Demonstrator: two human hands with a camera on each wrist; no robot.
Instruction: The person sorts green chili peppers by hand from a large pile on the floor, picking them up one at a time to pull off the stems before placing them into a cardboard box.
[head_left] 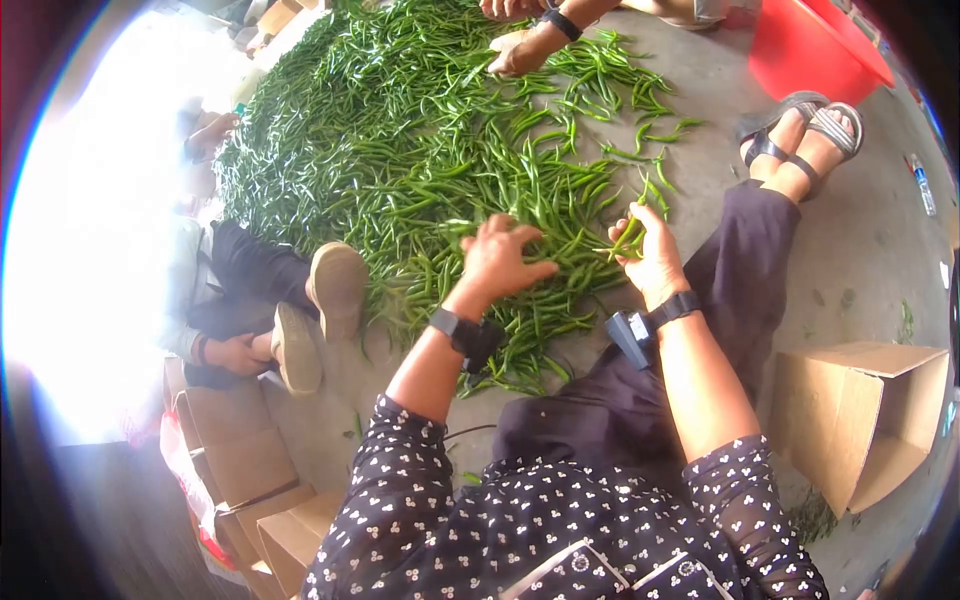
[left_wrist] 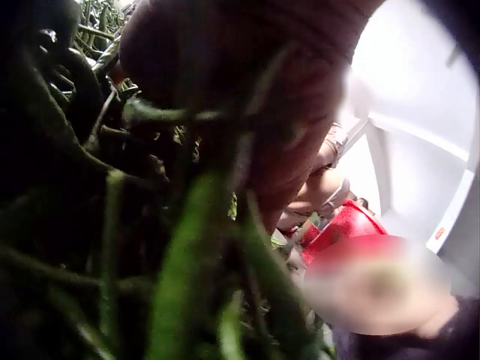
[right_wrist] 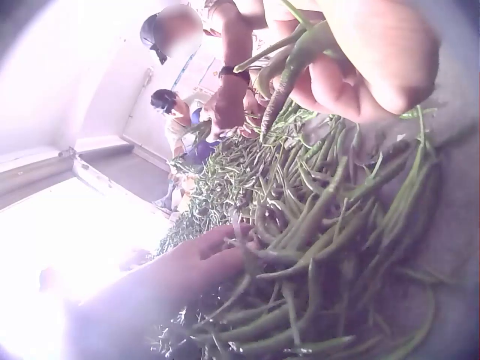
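Observation:
A wide heap of green chili peppers (head_left: pixel 430 170) covers the floor in front of me. My left hand (head_left: pixel 497 262) is over the near part of the heap, fingers spread and slightly blurred. In the left wrist view its dark palm hangs close above several peppers (left_wrist: pixel 187 262). My right hand (head_left: pixel 655 255) grips a few chili peppers (head_left: pixel 630 235) at the heap's right edge, their ends poking out past the fingers. The right wrist view shows these held peppers (right_wrist: pixel 296 67) between the thumb and curled fingers.
Another person's hand (head_left: pixel 520 52) reaches into the far side of the heap. A seated person's shoes (head_left: pixel 338 290) border it on the left. An open cardboard box (head_left: pixel 825 420) stands at right, more cardboard (head_left: pixel 235 440) at left. A red basin (head_left: pixel 810 50) sits at the far right.

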